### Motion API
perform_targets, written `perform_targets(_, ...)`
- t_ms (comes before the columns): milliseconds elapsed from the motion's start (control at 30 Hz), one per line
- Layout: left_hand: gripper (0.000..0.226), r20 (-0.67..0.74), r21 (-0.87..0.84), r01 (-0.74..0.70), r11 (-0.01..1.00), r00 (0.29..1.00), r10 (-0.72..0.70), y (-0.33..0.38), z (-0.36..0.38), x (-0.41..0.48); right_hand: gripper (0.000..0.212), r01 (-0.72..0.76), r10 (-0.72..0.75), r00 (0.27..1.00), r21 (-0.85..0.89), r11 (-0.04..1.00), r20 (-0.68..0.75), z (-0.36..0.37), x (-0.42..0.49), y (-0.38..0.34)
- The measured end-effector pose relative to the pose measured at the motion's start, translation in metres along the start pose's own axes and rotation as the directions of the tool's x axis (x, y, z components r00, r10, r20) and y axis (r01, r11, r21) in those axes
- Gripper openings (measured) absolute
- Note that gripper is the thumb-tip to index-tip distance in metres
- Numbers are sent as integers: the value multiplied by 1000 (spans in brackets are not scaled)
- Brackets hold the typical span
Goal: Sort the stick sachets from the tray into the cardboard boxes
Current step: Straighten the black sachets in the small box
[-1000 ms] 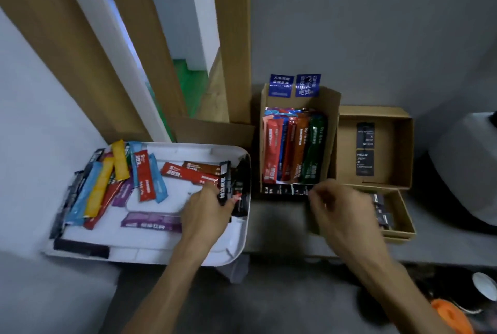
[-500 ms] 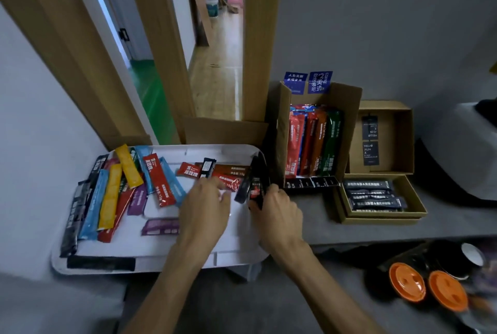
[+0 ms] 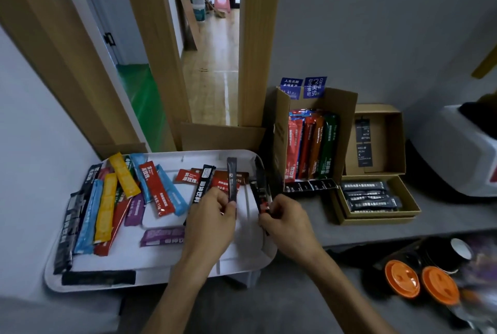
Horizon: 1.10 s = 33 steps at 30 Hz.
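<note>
Since half a second ago the left hand (image 3: 212,222) has risen off the tray's floor and now stands a dark sachet (image 3: 231,179) upright, while the right hand (image 3: 289,223) stays at the tray's right edge with its black-and-red sachets (image 3: 260,191). Both hands are over the right part of the white tray (image 3: 161,284). There a red sachet (image 3: 188,175) lies partly under other sticks, and a black sachet with white lettering (image 3: 203,185) runs down behind the left hand, its lower end hidden. How many sticks the right hand has cannot be told, since they overlap and their print is blurred. On the tray's left side lies a loose fan of yellow, blue, red, purple and black sachets (image 3: 107,207), and one black stick (image 3: 98,277) lies along the near rim. Bare white tray floor shows between the two hands. Just right of the tray stands the tall cardboard box (image 3: 349,118), open toward the camera, with red, orange and green sachets upright inside. Beside it the shallow cardboard box (image 3: 376,219) holds black sachets laid flat, its lid (image 3: 387,140) propped up behind. Grey shelf (image 3: 435,215) lies open to the right of that box. Left thumb and fingers pinch the dark sachet at its lower end, and the right fingers curl round the lower ends of the black-and-red sachets.
</note>
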<state>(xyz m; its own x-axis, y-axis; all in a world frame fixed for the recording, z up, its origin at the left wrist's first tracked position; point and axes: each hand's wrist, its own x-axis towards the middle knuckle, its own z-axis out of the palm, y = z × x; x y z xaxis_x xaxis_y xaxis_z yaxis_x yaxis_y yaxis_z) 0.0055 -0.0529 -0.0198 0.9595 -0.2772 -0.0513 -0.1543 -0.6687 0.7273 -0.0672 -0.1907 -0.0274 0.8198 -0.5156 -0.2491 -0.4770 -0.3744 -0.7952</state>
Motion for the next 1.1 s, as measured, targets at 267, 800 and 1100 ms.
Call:
perform_targets(267,19,14,-149,16,989,1000,-14,13,-17,-34,31,-155,33,980,652,742,195,-8,-17,-1)
perform_targets(800,20,147,34,-177,984,974,170,36,35,26,18,21,130,983,776,630,-132,-61,-23,21)
perform_targets(1100,8,-64,51,-12,999,998,15,37,65,29,18,-27,77,997,841,541,-18,-123,-26,58)
